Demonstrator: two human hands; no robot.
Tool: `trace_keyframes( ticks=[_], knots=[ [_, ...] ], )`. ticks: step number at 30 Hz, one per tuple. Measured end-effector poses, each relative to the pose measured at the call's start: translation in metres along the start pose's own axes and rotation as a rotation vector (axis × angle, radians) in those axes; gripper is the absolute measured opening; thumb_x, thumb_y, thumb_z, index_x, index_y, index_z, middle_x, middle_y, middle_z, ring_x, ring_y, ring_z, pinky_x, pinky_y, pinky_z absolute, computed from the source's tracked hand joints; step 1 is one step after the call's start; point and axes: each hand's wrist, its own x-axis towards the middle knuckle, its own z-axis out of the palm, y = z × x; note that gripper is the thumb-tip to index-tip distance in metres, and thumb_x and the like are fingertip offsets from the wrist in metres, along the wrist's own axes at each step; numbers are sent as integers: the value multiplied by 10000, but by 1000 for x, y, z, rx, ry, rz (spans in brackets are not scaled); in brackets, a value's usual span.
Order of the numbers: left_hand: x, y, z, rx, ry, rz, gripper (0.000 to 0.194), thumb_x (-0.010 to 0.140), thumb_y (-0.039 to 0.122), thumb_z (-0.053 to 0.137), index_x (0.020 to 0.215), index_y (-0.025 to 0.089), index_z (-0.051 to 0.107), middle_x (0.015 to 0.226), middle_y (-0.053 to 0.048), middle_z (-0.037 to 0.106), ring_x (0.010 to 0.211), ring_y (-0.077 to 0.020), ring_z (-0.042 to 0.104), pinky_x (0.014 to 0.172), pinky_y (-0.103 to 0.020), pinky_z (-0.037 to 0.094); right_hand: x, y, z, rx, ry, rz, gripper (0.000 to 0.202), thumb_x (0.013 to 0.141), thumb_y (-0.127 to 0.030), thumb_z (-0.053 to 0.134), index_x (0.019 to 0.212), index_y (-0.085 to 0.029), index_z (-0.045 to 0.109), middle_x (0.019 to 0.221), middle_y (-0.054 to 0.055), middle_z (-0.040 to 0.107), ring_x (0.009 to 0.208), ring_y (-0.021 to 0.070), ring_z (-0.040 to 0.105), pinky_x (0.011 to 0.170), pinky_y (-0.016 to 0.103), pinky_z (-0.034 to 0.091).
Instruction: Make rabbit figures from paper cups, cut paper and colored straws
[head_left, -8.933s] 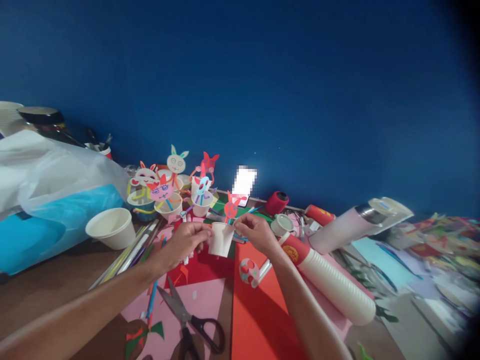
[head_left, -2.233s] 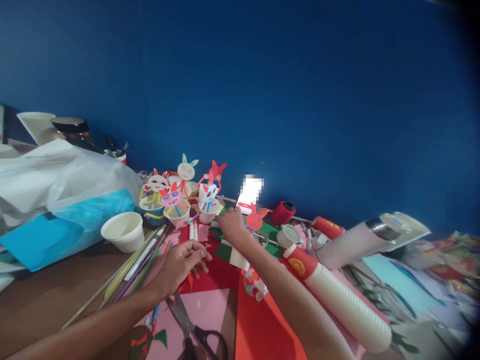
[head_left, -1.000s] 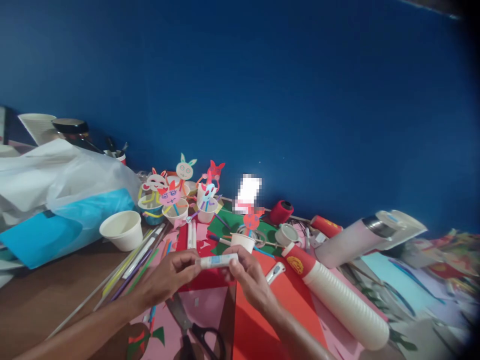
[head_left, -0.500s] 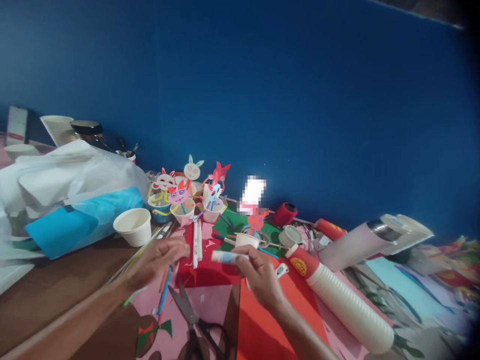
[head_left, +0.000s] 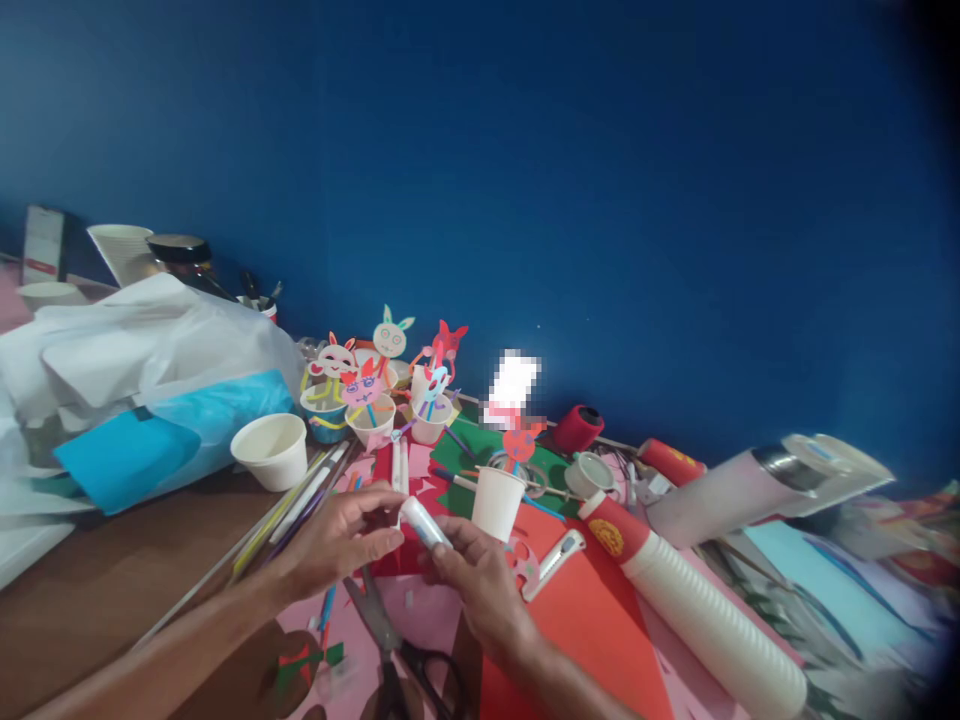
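Five paper figures (head_left: 389,338) stand in small cups (head_left: 371,421), between 11 and 12 o'clock from the white tube (head_left: 429,528) in the right hand (head_left: 478,578). We judge those five complete, or close to it, since each shows a face and several spread bent limbs. A sixth, the red figure (head_left: 519,442), rises above the rim of the white cup (head_left: 497,505) at 2 o'clock; we see only its head and a blue stem, so it looks less far along.

The right hand grips the tube between thumb and fingers, its pale end tilted up toward 11 o'clock. The left hand (head_left: 337,530) comes up to that end with thumb and forefinger a narrow way apart; blur and overlap keep us from telling whether it touches the tube or holds some small part.

At 10 o'clock sits a wide cup (head_left: 270,450) with no figure showing in it. Cutting seems partly done: the pink sheet (head_left: 427,605) has rounded gaps, green scraps (head_left: 330,654) lie at 7 o'clock, and the scissors (head_left: 386,632) rest near 6, out of both hands.
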Motion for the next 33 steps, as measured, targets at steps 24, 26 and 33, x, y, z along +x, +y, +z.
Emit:
trace_keyframes(
  ticks=[24,26,33],
  knots=[
    [-1,-17,14,-268,119,-166,197,712,314,613,810,144,634,638,8,583,547,-97,462,520,-205,353,-7,11,8,-25,-127,88,480,837,-542,368,602,-144,495,447,-26,452,392,84,441,416,195,335],
    [-1,-18,14,-265,133,-173,195,713,313,611,820,152,633,641,7,590,541,-99,475,514,-205,357,-6,12,8,-23,-109,77,459,813,-562,401,637,-150,500,472,-27,461,411,89,448,427,197,341],
    [-2,-22,16,-233,179,-159,131,700,281,618,742,158,630,541,29,538,497,-92,446,448,-183,319,-7,18,11,4,-71,-33,354,735,-507,577,709,-161,506,540,-28,503,456,82,440,465,193,341]
  ],
)
